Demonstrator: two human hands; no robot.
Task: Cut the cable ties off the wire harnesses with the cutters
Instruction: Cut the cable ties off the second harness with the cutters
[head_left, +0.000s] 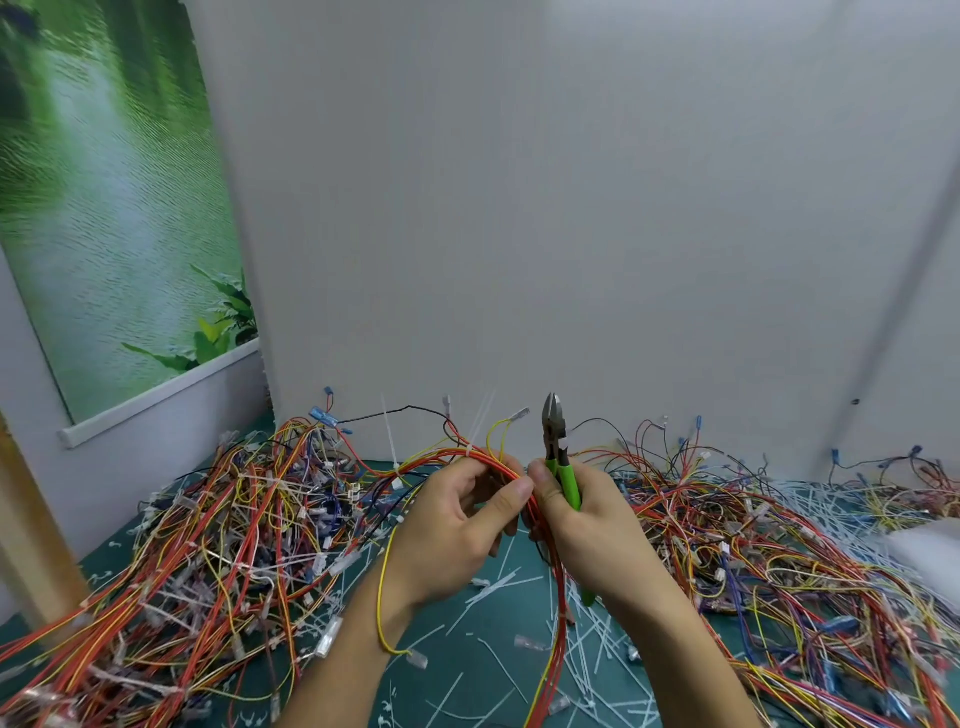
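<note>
My left hand (457, 525) grips a red, orange and yellow wire harness (441, 457) held up over the green mat. A white cable tie (470, 447) wraps that bundle just above my left fingers, its tail sticking up. My right hand (576, 514) holds the green-handled cutters (558, 457), jaws pointing up and shut, and its thumb also pinches the same bundle beside my left thumb. The harness hangs down between both wrists.
Big tangled heaps of harnesses lie left (208, 530) and right (779, 551) on the green mat (467, 670). Cut white ties (597, 670) litter the mat between my arms. A white wall (519, 260) stands close behind, a wooden post (31, 540) at the left.
</note>
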